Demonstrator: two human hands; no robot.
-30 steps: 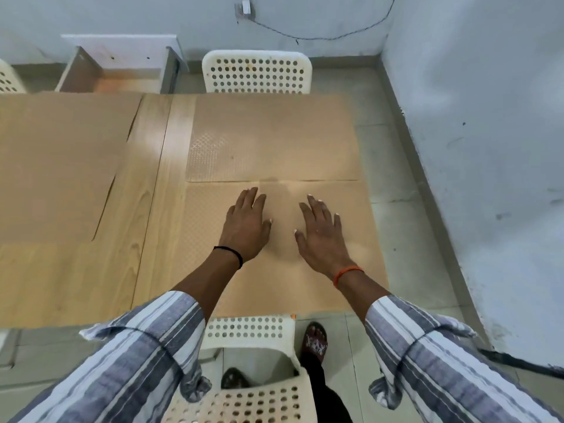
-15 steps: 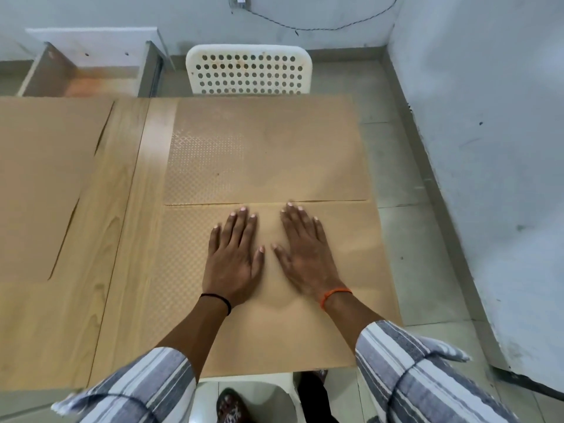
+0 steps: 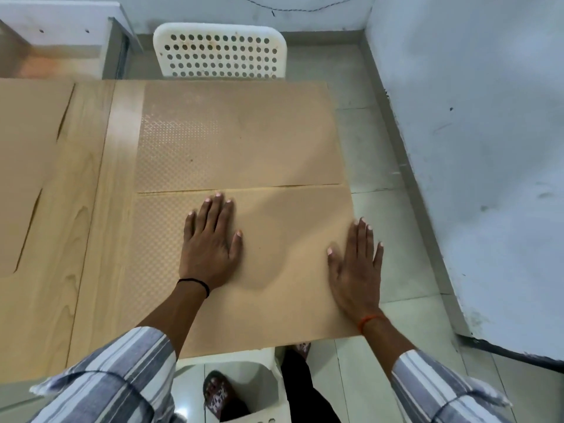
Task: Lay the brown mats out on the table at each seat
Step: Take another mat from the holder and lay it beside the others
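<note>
near mat [image 3: 274, 285] lay flat on the table [image 3: 91, 239] at the front seat, under both hands.
left hand [image 3: 210, 242] pressed flat on its middle, fingers straight; right hand [image 3: 355, 264] lay flat, released, at its right edge. far mat [image 3: 238, 135] touched it, before a white chair [image 3: 219, 50]. more mats [image 3: 24, 154] lay left.
</note>
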